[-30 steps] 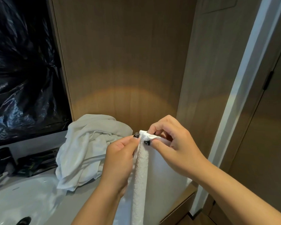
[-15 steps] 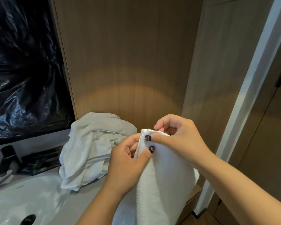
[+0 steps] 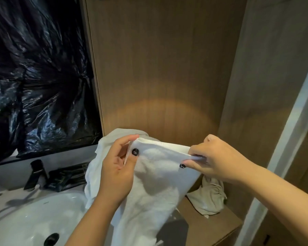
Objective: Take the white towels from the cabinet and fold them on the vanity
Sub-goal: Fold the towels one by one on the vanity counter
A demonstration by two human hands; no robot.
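Note:
A white towel [image 3: 155, 183] hangs in front of me over the vanity, its top edge stretched between my hands. My left hand [image 3: 116, 172] pinches the towel's upper left corner, thumb on the front. My right hand [image 3: 215, 159] pinches the upper right corner. The towel's lower part drops out of view at the bottom. Behind my left hand lies a crumpled heap of white towels [image 3: 94, 171] on the vanity counter, against the wooden wall panel.
A white sink basin [image 3: 27, 215] with a dark drain [image 3: 51, 238] lies at lower left, a black faucet [image 3: 35, 174] and dark packets [image 3: 66, 176] behind it. Black plastic sheeting [image 3: 37, 73] covers the mirror. A beige cloth [image 3: 210, 197] lies on the wooden shelf [image 3: 213, 226] at right.
My hands have moved apart along the towel's top edge, spreading it wide from a narrow bunched strip. The beige cloth on the right shelf has come into view.

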